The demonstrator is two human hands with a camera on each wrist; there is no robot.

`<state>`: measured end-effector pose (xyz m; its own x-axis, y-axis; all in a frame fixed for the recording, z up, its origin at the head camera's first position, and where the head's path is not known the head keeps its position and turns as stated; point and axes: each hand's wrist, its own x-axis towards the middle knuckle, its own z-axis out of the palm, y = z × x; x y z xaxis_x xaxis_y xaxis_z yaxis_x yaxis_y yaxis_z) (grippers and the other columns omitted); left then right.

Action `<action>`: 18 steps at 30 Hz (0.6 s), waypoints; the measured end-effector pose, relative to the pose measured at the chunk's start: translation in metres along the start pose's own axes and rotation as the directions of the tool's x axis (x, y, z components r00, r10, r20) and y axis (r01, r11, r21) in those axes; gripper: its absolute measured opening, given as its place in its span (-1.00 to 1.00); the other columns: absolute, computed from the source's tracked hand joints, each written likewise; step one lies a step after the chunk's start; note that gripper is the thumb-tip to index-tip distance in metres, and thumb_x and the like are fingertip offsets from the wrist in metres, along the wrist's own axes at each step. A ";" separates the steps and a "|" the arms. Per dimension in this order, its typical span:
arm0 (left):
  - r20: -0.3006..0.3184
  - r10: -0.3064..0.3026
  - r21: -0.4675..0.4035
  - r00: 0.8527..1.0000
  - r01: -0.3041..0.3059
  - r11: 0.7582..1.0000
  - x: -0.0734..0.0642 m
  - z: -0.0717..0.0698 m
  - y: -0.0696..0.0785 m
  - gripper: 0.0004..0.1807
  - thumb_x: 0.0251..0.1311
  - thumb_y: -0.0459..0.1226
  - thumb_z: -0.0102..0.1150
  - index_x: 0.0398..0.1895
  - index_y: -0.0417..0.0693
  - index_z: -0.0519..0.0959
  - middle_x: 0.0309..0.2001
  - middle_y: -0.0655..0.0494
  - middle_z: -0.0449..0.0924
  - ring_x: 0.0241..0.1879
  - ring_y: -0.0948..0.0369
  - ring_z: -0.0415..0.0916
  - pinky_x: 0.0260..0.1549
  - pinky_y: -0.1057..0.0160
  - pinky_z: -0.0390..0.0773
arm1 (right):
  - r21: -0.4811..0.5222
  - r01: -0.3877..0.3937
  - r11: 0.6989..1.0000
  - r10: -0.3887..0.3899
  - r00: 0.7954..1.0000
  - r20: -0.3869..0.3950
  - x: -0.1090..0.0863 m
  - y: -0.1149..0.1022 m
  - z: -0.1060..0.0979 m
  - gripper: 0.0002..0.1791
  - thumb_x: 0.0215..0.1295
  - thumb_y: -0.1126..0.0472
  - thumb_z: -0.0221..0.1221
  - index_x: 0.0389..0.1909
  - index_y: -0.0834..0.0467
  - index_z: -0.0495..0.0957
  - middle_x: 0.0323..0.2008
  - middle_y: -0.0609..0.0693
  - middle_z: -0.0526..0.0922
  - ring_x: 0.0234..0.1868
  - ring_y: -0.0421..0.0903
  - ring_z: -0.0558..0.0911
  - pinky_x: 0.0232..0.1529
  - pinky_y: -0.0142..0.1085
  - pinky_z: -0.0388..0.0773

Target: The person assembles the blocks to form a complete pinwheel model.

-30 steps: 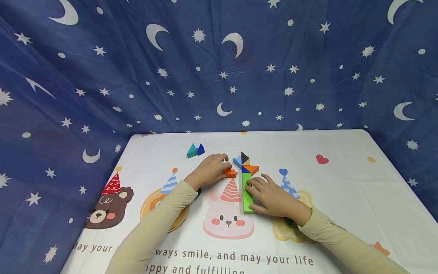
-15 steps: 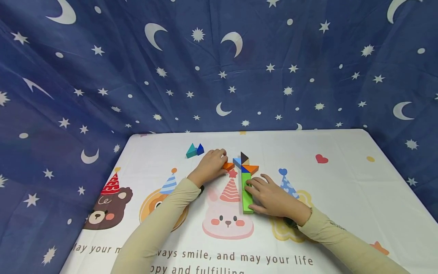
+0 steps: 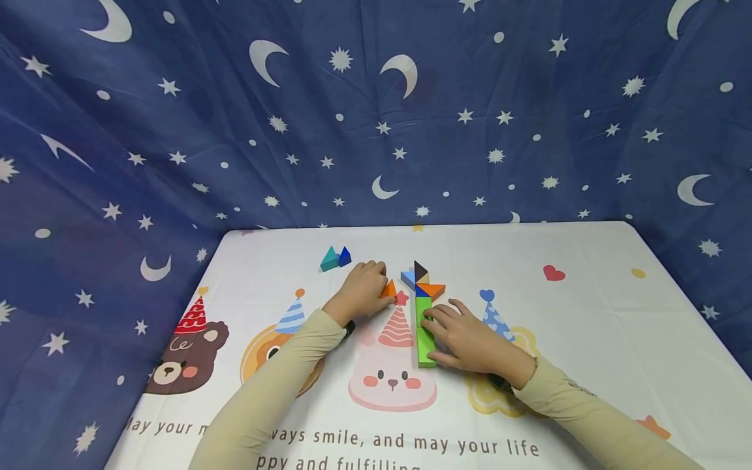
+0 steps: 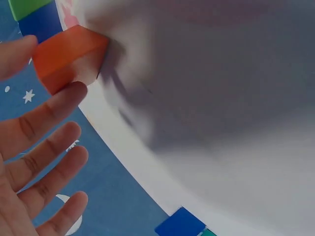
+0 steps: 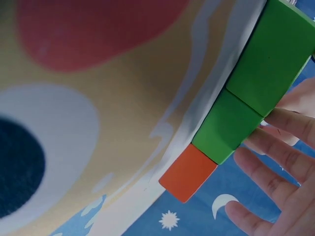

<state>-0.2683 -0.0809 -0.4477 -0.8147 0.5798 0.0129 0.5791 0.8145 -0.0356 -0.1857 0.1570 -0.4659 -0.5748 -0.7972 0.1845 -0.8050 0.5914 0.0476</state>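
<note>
My left hand [image 3: 360,294] pinches an orange triangular block [image 4: 64,56] between thumb and index finger, just left of a pinwheel-like block layout. The other left fingers are spread in the left wrist view. Two green blocks [image 3: 426,349] lie end to end as a stem, and the fingertips of my right hand [image 3: 472,336] touch their right side. Above the stem, a blue triangle [image 3: 420,292], an orange triangle [image 3: 433,290], a dark brown triangle [image 3: 420,271], a tan piece [image 3: 424,279] and a light blue triangle [image 3: 408,279] meet around a centre.
A teal triangular block [image 3: 330,260] and a dark blue one [image 3: 344,256] stand together at the back left. The white tablecloth [image 3: 587,313] carries printed animals and text. A blue curtain [image 3: 458,163] with stars and moons hangs behind the table's back edge.
My left hand has moved the orange block a little toward the back and turned it, so its pointed end now faces the back. The right hand and the green blocks have stayed put.
</note>
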 end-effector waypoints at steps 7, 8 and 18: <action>-0.029 0.030 -0.013 0.999 -0.030 0.999 0.001 -0.006 0.000 -0.81 0.18 -0.22 0.01 -0.27 -0.08 0.60 -0.11 0.03 0.53 -0.11 0.10 0.47 0.03 0.11 0.45 | -0.001 0.001 1.000 -0.001 1.000 -0.001 0.000 -0.001 -0.001 -0.39 0.21 -0.20 0.10 0.11 0.14 0.46 0.09 0.06 0.50 0.13 0.03 0.47 0.23 0.07 0.28; -0.029 0.043 -0.022 0.999 -0.044 0.999 0.000 -0.007 -0.002 -0.80 0.15 -0.21 0.05 -0.22 -0.05 0.58 -0.09 0.03 0.52 -0.09 0.11 0.46 0.04 0.11 0.44 | 0.000 0.000 1.000 0.000 1.000 0.001 0.000 -0.001 -0.001 -0.39 0.21 -0.20 0.10 0.12 0.14 0.46 0.09 0.06 0.50 0.13 0.03 0.47 0.23 0.07 0.28; 0.004 0.086 -0.003 0.996 -0.086 0.996 -0.004 -0.006 -0.007 -0.60 0.07 0.08 0.21 -0.66 0.01 0.49 -0.11 0.07 0.53 -0.07 0.13 0.44 0.07 0.14 0.42 | -0.010 -0.004 1.000 0.004 1.000 0.004 0.000 0.000 0.000 -0.39 0.21 -0.21 0.09 0.12 0.14 0.46 0.10 0.07 0.50 0.13 0.03 0.47 0.23 0.08 0.28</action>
<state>-0.2686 -0.0889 -0.4419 -0.7621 0.6474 0.0061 0.6469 0.7618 -0.0333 -0.1850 0.1571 -0.4655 -0.5784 -0.7956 0.1802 -0.8013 0.5955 0.0570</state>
